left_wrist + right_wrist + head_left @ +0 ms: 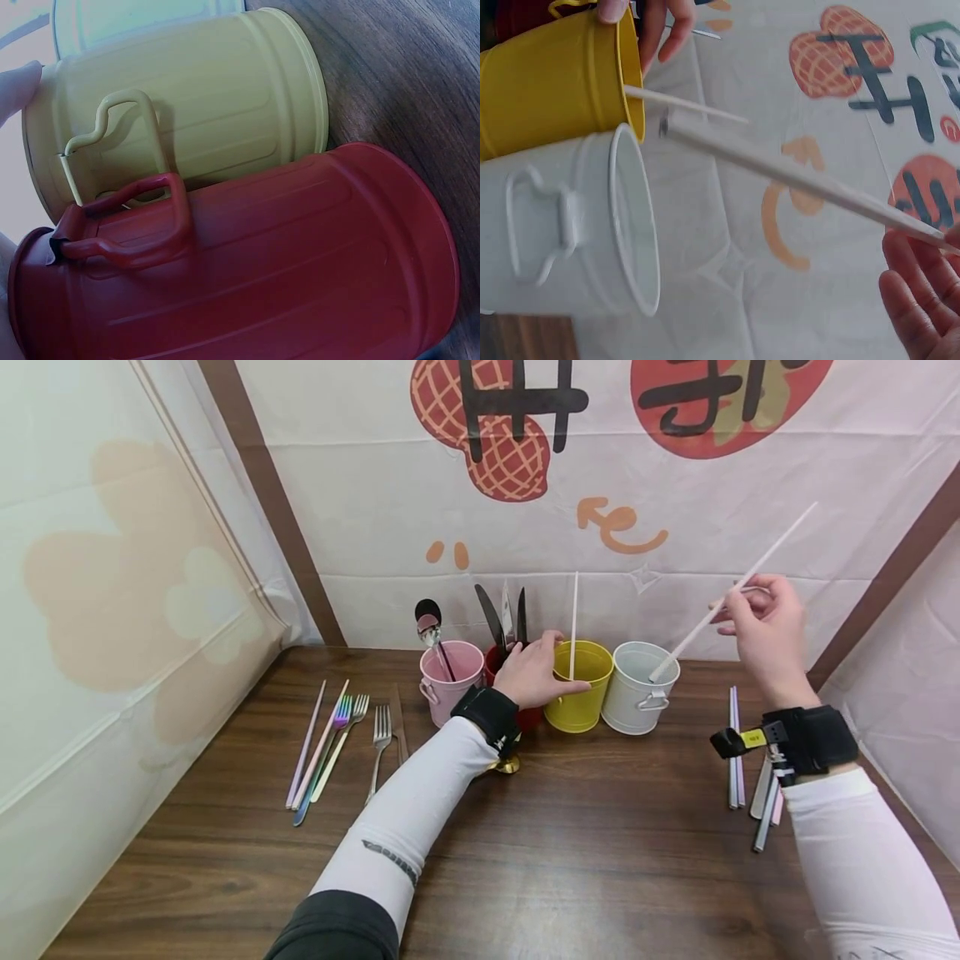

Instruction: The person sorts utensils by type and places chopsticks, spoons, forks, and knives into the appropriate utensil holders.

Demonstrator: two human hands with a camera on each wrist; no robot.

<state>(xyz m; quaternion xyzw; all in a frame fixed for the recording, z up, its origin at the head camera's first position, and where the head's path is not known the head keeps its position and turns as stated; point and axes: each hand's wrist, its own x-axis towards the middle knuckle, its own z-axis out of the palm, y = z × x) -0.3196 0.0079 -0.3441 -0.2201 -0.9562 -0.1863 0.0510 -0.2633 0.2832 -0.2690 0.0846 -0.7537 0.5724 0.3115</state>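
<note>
My right hand (771,631) pinches a pale, whitish chopstick (690,639) near its middle. Slanting down to the left, the chopstick overlaps the white bucket (633,706) at its mouth in the head view; the right wrist view has its tip (666,124) beside the yellow bucket's opening. My left hand (531,670) rests at the rim of the yellow bucket (581,710), thumb along the front and fingers spread toward the back. Inside that bucket stands another pale chopstick (574,618). Partly behind my left hand is the red bucket (285,262) with dark-handled knives (491,614).
A pink bucket (452,689) holds spoons (429,620). On the left lie chopsticks (306,743), forks (381,727) and a brown knife (397,718). More chopsticks (733,752) lie at the right. Something gold (508,765) shows under my left wrist. A printed curtain (360,527) backs the table.
</note>
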